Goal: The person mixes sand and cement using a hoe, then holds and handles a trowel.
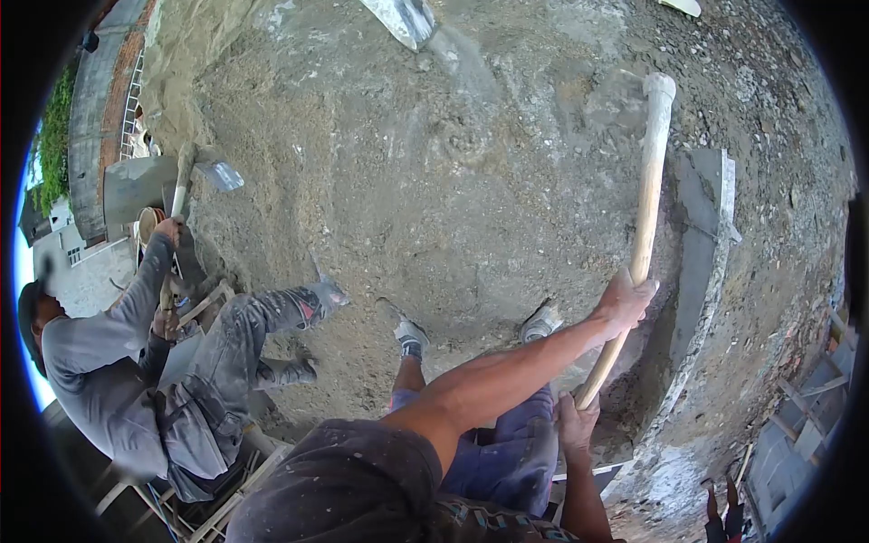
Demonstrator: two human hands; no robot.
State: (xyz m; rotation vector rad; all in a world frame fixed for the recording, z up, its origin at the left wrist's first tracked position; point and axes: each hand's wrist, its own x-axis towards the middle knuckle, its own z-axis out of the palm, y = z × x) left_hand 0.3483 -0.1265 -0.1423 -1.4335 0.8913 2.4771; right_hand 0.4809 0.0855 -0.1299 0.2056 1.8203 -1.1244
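Note:
Both of my hands are wrapped around the pale wooden handle of a hoe (648, 195). My left hand (625, 303) grips it partway along the shaft, with that arm stretched across my body. Close to the near end of the handle, my right hand (577, 423) is closed around it. The far end of the hoe rests over the grey, wet-looking mix (471, 181) on the ground; its blade is dusty and hard to make out against that mix. My shoes (412, 335) stand at the near side of the mix.
At left a co-worker (136, 362) leans over, holding a long-handled tool with a shiny metal blade (220, 176). Another metal blade (403, 20) enters at the top. A wet grey slab edge (697, 244) runs along the right. Another person's hands (721, 496) show at lower right.

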